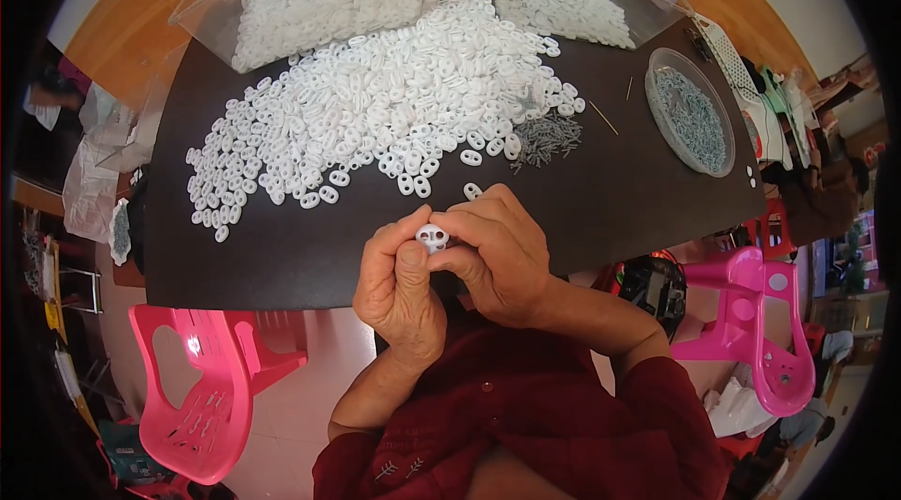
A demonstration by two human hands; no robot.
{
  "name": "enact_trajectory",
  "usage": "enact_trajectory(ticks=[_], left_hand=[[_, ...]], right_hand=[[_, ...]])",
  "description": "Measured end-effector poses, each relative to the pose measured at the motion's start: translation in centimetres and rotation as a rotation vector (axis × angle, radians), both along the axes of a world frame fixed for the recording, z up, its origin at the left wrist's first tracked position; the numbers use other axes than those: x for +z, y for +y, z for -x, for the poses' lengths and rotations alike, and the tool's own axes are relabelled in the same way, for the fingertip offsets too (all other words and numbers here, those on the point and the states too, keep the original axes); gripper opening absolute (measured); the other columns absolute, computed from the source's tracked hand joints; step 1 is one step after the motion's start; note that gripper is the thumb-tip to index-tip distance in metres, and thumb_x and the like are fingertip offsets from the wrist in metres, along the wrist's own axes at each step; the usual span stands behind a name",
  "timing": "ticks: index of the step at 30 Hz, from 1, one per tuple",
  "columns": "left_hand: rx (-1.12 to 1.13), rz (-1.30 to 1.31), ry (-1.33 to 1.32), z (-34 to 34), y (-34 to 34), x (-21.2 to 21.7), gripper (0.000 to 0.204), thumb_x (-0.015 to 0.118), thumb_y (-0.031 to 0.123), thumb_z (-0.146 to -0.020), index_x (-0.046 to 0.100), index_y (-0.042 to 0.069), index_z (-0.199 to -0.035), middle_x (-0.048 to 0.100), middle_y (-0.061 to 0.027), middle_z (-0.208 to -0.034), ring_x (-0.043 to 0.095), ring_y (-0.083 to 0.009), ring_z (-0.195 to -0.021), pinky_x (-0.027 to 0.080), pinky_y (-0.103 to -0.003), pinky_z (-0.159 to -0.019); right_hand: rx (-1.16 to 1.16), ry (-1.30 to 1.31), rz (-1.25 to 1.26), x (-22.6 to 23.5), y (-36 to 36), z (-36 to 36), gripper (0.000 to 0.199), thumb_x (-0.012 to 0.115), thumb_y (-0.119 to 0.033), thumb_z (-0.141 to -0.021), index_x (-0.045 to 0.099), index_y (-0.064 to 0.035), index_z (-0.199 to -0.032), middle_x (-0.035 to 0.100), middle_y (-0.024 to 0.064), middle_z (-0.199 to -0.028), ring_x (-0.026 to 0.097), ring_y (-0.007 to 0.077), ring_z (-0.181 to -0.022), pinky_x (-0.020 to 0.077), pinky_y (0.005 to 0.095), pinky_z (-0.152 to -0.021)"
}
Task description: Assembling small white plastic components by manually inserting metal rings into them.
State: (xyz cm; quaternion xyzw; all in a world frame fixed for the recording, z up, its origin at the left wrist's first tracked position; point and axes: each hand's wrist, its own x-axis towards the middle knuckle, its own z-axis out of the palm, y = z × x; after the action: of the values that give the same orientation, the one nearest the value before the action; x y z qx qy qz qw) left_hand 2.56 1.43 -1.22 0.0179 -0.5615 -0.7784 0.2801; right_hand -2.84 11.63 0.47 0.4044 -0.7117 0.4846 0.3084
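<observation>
Both hands meet at the table's six-o'clock edge: the left hand (399, 284) and right hand (497, 251) together pinch one white plastic ring (432, 237), apparently mid-assembly. The small grey screws (547, 139) lie at one o'clock, so fetching one means a steady reach there.

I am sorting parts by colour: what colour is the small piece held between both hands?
White, like the pile behind it; the small piece shows best in the head view.

dark table (610, 200), pink plastic chairs (211, 387), pale floor (310, 397), orange wooden surround (122, 22)
</observation>
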Motion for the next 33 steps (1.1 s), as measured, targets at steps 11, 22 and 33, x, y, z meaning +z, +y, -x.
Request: enact_trajectory(ticks=[11,22,33], left_hand=[[0.084,0.043,0.110,0.1,1.0,-1.0,0.021,0.049,0.016,-0.098,0.056,-0.002,-0.103,0.057,-0.0052,-0.094,0.049,-0.0073,-0.083,0.041,-0.021,-0.077],[0.037,-0.238,-0.084,0.1,-0.2,1.9,0.017,0.056,0.012,-0.094,0.060,-0.004,-0.100,0.062,-0.0061,-0.089,0.055,-0.0082,-0.078,0.046,-0.021,-0.072],[-0.002,-0.121,0.068,-0.3,0.3,0.5,0.024,0.054,0.013,-0.095,0.058,-0.006,-0.109,0.062,-0.0118,-0.105,0.057,-0.0127,-0.091,0.045,-0.025,-0.086]], right_hand=[[-0.017,0.080,-0.036,-0.7,0.0,-0.3,0.024,0.067,-0.009,-0.082,0.058,0.0043,-0.100,0.060,0.0134,-0.084,0.054,0.0242,-0.064,0.0419,0.0325,-0.055],[0.028,0.180,-0.128,0.3,-0.2,0.9,0.033,0.070,-0.015,-0.080,0.057,0.0067,-0.101,0.059,0.0141,-0.083,0.054,0.0252,-0.063,0.0440,0.0330,-0.055],[0.048,0.071,-0.051,0.0,0.1,0.5,0.028,0.068,-0.012,-0.080,0.057,0.0055,-0.098,0.057,0.0127,-0.083,0.050,0.0258,-0.064,0.0414,0.0338,-0.054]])
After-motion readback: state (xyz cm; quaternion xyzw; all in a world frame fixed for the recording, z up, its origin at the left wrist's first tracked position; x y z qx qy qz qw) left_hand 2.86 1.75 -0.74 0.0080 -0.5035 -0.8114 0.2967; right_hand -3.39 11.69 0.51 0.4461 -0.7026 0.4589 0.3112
